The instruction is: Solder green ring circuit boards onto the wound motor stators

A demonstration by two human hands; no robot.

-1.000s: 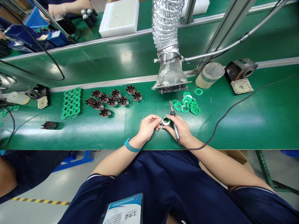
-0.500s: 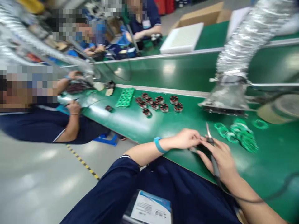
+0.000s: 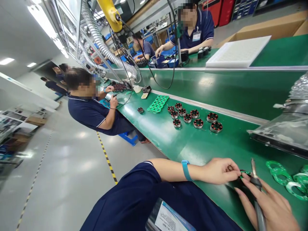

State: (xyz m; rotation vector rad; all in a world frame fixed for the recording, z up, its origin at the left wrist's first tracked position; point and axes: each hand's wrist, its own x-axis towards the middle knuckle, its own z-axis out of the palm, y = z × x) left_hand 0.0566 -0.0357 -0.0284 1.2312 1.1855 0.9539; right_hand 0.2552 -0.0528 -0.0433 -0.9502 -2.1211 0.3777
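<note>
My left hand [image 3: 220,171], a blue band on its wrist, pinches a small green circuit board [image 3: 244,173] over the bench's near edge. Fingers hide most of that board, and I cannot tell whether it is fixed to another part. A soldering iron [image 3: 256,184] lies in my right hand [image 3: 273,200], its metal tip pointing up and away from the board. The right fingertips also meet the board. Loose green ring-shaped boards [image 3: 279,173] lie just to the right of the iron. Farther left, several copper-wound motor stators [image 3: 198,123] rest on the green bench [image 3: 190,147].
A fume extraction hood [image 3: 281,134] hangs low at the right. Beyond the stators lies a panel of green boards [image 3: 158,103]. At the left, a co-worker [image 3: 89,110] sits by the same bench. A white foam block [image 3: 238,53] rests on the far bench.
The view has swung left, so my hands and the bench items now appear farther right. Both hands stay together at the small board, and the iron remains in my right hand.
</note>
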